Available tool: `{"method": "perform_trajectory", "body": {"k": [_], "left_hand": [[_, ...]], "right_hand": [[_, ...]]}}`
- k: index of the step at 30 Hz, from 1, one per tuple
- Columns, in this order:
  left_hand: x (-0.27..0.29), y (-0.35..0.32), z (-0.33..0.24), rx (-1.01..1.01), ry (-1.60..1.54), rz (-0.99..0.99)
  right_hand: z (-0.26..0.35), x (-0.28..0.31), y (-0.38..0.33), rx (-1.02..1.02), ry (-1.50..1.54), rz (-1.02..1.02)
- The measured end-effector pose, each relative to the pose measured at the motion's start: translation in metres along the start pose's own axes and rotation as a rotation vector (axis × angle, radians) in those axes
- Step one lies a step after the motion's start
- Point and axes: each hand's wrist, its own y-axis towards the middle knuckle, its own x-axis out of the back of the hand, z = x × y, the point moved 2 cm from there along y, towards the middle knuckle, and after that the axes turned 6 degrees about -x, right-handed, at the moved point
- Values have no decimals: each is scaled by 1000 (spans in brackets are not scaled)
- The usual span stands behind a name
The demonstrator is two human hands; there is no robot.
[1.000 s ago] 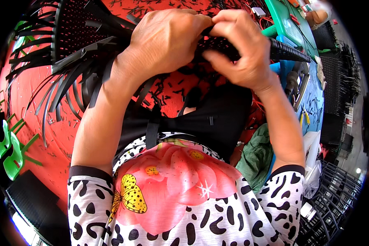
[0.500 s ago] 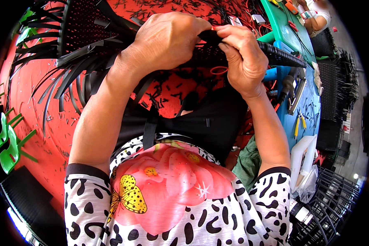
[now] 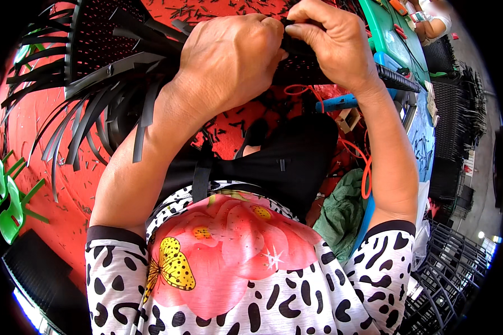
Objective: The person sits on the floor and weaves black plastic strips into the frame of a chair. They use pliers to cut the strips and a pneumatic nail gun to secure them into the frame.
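Note:
A black woven panel [image 3: 98, 42] lies across the top of the view, with loose flat strips [image 3: 82, 134] hanging from its left side. My left hand [image 3: 232, 58] is closed at the panel's edge, its fingers curled under with black strips passing beneath it. Just to its right, my right hand [image 3: 338, 42] is raised, thumb and forefinger pinched on a short piece of black strip. The two hands are close together but apart. Part of the panel shows below and between them; my left fingertips are mostly hidden.
Red floor [image 3: 44, 128] is strewn with black strip offcuts. A blue bar [image 3: 341, 102], orange cord [image 3: 367, 176] and green cloth [image 3: 341, 212] lie near my right arm. Green chairs [image 3: 10, 215] stand at left. A person [image 3: 433, 25] sits beyond the green table [image 3: 383, 28], beside stacked woven panels [image 3: 454, 111].
My right hand has moved up and away from me, turning at the wrist. My left hand stays near the same place. The panel and its hanging strips have shifted slightly left.

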Motion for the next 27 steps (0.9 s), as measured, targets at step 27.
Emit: {"method": "perform_trajectory", "body": {"k": [27], "left_hand": [[7,8,2,-103,-258,28]], "right_hand": [[-72,61,-136,-326,2,-734]]}}
